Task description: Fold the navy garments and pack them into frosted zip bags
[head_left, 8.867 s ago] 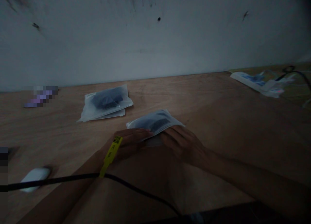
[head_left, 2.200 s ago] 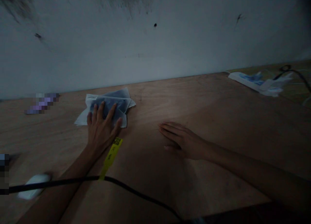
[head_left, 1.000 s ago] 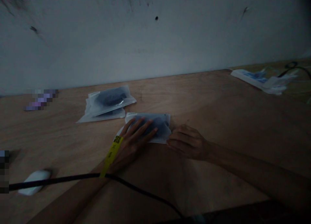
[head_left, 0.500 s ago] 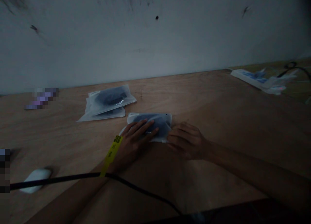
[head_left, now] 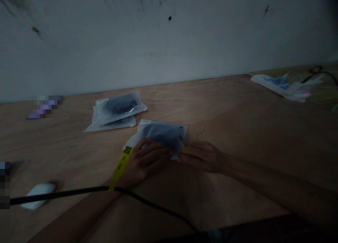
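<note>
A frosted zip bag with something dark and soft-looking inside lies on the wooden table in front of me. My left hand is closed over the bag's near edge, its fingers bent together. At the near right corner, my right hand pinches the bag's edge; the fingertips of the two hands are close together. What exactly sits between the fingertips is hidden. Behind and to the left, more frosted bags with dark contents lie stacked, apart from both hands.
A yellow tag hangs on a black cable that crosses over my left forearm. A white mouse-like object lies at the left. On the far right is a white power strip with plugs. A wall stands behind the wooden table.
My left hand has gone from lying spread on the bag to curling at its near edge. The bag has turned slightly, its near right corner coming closer to me. The right hand shifted slightly left.
</note>
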Demonstrator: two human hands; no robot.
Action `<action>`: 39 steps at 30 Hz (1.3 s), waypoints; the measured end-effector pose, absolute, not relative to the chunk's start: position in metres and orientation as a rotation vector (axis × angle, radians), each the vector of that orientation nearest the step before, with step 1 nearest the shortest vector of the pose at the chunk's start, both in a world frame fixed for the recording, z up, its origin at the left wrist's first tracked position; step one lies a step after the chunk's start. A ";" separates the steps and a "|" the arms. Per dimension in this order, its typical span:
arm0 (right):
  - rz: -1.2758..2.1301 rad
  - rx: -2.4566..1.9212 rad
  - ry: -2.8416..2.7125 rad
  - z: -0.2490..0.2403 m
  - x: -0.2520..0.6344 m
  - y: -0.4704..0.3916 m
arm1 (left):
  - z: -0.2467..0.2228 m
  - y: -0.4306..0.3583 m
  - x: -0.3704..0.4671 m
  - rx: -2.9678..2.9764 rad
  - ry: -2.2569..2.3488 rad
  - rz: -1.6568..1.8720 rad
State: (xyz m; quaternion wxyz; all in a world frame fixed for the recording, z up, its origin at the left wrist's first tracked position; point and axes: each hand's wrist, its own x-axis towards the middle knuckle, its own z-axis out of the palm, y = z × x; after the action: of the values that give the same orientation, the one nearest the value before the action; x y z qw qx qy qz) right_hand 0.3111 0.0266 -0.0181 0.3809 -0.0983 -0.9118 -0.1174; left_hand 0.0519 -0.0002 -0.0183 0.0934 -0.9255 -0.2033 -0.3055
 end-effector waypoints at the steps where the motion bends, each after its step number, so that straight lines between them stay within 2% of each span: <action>1: -0.318 -0.251 -2.338 -0.019 0.311 0.026 | -0.019 0.000 0.052 -2.743 -0.596 -0.905; 14: -0.307 -0.364 -2.467 -0.027 0.315 0.030 | -0.003 0.012 0.036 -2.653 -0.613 -0.748; 21: -0.353 -0.308 -2.504 -0.027 0.317 0.032 | -0.005 0.015 0.037 -2.634 -0.487 -0.791; 28: -0.239 -0.147 -2.524 -0.021 0.326 0.044 | -0.010 0.032 0.014 -2.646 -0.430 -0.777; 39: -0.269 -0.328 -2.430 -0.020 0.336 0.055 | -0.014 0.043 -0.009 -2.798 -0.427 -0.712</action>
State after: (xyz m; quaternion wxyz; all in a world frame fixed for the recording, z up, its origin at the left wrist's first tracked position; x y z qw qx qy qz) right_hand 0.3356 0.0550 -0.0197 0.3312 -0.1254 -0.9295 -0.1030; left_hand -0.0090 0.0435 -0.0141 0.1112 -0.9528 -0.1453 -0.2423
